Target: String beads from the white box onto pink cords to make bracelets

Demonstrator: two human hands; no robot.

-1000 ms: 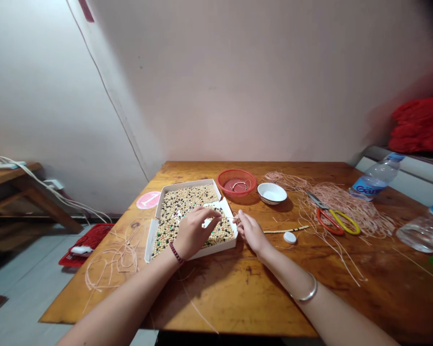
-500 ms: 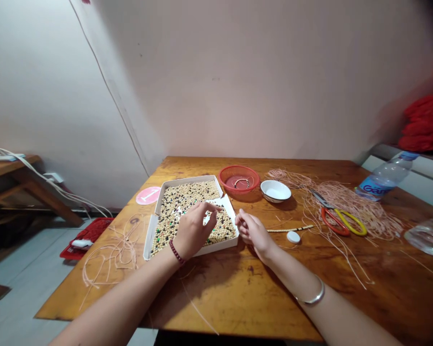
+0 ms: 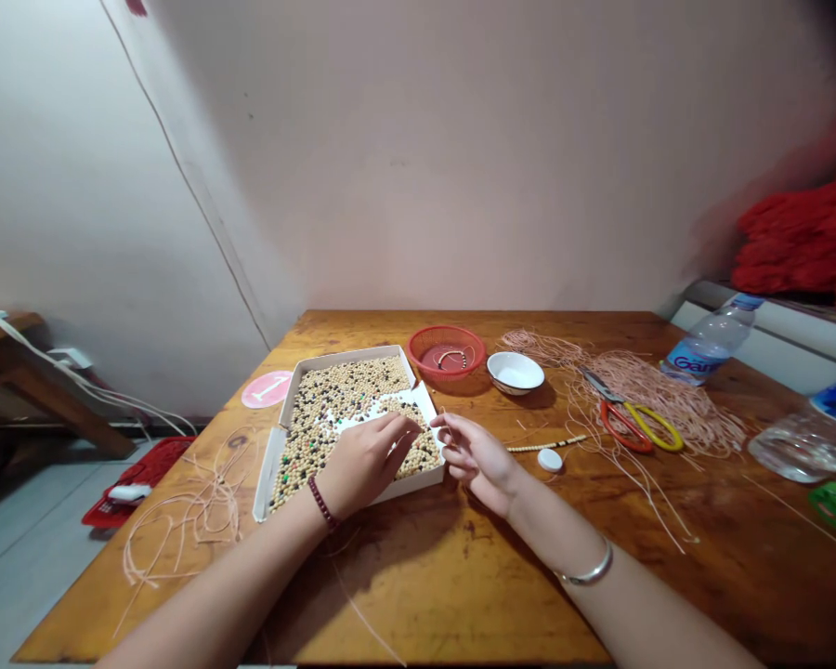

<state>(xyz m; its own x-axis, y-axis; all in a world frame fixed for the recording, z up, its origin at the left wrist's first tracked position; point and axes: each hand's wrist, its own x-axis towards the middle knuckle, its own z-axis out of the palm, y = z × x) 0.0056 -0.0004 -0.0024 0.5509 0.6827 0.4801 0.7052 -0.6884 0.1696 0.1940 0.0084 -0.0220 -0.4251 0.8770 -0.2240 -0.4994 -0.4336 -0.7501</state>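
My left hand [image 3: 366, 455], a dark beaded bracelet on its wrist, reaches over a shallow white box [image 3: 428, 401] of small cream, black and green beads [image 3: 348, 376]. Its fingertips are drawn together low over the beads; whatever they hold is hidden. Just past the box's right side is my right hand [image 3: 484, 457], with a silver bangle. Its thumb and forefinger pinch a thin cord, barely visible, while the other fingers curl loosely. Right of that hand, a short string of cream and black beads [image 3: 547, 444] lies beside a white round cap [image 3: 550, 460].
Behind the box stand a red plastic basket [image 3: 446, 346] holding a beaded strand and a white bowl [image 3: 515, 370]. Scissors [image 3: 631, 413] rest on pink cords [image 3: 683, 390] at right, near plastic bottles [image 3: 707, 344]. More loose cord [image 3: 202, 506] and a pink round sign [image 3: 266, 388] lie left.
The view has shifted slightly right. My left fingers have drawn closer together, lower over the beads. My right hand has turned and loosened its lower fingers.
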